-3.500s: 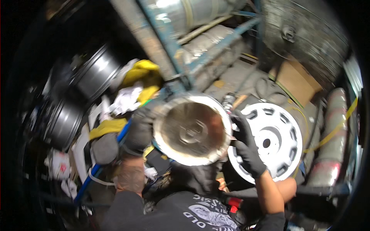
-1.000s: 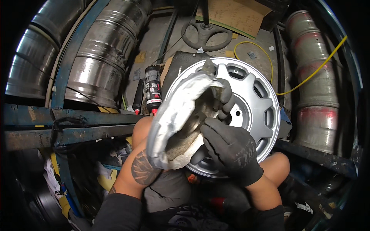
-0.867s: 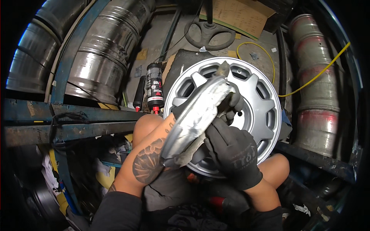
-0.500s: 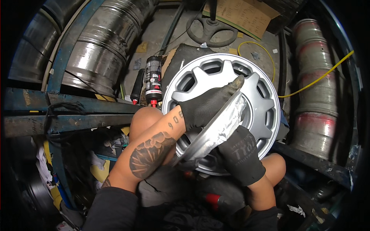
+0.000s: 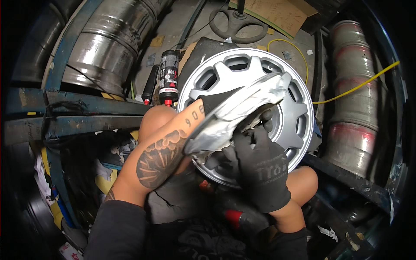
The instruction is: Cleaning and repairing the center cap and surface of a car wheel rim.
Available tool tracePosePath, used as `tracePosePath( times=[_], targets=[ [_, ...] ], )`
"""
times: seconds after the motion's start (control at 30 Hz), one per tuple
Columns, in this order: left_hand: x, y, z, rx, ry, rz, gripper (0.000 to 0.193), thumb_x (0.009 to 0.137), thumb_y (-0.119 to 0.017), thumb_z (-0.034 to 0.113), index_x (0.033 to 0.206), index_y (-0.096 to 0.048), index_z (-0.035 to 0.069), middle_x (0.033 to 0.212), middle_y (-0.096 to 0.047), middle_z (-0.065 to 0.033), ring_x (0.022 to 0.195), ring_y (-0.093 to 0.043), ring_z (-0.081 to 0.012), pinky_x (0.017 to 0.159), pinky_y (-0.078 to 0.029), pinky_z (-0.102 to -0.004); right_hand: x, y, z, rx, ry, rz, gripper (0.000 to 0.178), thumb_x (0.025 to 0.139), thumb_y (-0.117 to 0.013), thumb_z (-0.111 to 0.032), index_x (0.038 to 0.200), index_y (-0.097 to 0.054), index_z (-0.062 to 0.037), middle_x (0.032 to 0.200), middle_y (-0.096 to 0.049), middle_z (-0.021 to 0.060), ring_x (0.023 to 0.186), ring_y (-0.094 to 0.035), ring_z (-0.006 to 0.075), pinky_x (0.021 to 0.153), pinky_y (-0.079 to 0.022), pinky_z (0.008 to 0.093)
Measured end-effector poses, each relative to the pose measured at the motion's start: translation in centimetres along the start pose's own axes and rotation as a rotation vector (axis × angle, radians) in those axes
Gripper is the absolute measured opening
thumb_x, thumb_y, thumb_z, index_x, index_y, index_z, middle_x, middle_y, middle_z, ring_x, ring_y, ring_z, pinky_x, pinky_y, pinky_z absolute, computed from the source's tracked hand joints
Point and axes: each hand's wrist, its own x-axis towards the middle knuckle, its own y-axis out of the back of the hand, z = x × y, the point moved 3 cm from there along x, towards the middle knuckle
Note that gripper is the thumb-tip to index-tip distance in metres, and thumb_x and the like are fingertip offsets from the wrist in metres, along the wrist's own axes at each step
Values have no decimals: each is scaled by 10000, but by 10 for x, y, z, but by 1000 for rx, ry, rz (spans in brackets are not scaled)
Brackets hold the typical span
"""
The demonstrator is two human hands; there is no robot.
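Observation:
A silver spoked wheel rim (image 5: pixel 296 149) rests at my knees, its spoked face up. Above it, tilted on edge, is a round silver disc-like piece (image 5: pixel 236 113) with a crumpled, shiny, foil-like surface; its exact kind I cannot make out. My left hand (image 5: pixel 220 98), in a black glove, supports it from behind, with most of the fingers hidden by the piece. My right hand (image 5: pixel 261 167), also in a black glove, has its fingers bent and closed at the piece's lower right edge, where ragged dark material shows.
A black bottle (image 5: pixel 169 77) with a red cap stands left of the rim, beside a smaller dark bottle (image 5: pixel 149 86). Stacked metal wheels flank me behind blue frame bars (image 5: pixel 97 112). A steering wheel (image 5: pixel 237 28), cardboard (image 5: pixel 281 16) and yellow hose (image 5: pixel 355 89) lie beyond.
The disc-like piece has turned, showing more of its crumpled face and covering most of my left hand. My right hand has shifted slightly left, its fingers now bent at the piece's edge.

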Motion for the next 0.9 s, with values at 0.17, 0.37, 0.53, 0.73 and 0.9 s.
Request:
tracePosePath(
  times=[0.17,0.37,0.53,0.73,0.9],
  targets=[
    [-3,21,-12,-21,-58,-70,553,1061,-486,192,1547,-347,-30,1564,-424,-204,1375,-514,-275,1109,-470,-401,2,3,14,230,-30,-112,220,858,-716,-147,1051,-650,-67,921,-616,177,756,-635,387,622,-485,474],
    [8,44,-21,-36,-99,-176,550,1062,-484,200,1544,-354,-31,1560,-429,-207,1373,-516,-278,1105,-471,-402,0,-2,19,341,44,-110,178,787,-760,-129,893,-663,-23,798,-609,185,769,-637,387,640,-477,471],
    [25,56,-37,-27,-117,-263,549,1063,-482,206,1542,-359,-32,1557,-433,-210,1372,-517,-282,1101,-472,-402,-3,-8,25,310,94,-166,239,728,-797,-149,790,-634,15,726,-600,189,717,-630,374,632,-476,455],
    [48,68,-48,-11,-154,-372,547,1065,-479,213,1539,-365,-33,1554,-438,-213,1370,-519,-286,1097,-473,-403,4,-11,28,367,44,-222,166,874,-673,-207,812,-668,-53,747,-630,161,689,-634,358,637,-511,462],
    [39,-25,6,169,43,28,521,1068,-510,284,1473,-464,-41,1385,-580,-259,1251,-621,-309,1016,-532,-370,4,-16,21,393,132,-14,95,874,-714,-160,900,-715,-69,755,-645,123,645,-633,329,575,-482,431]
  ],
)
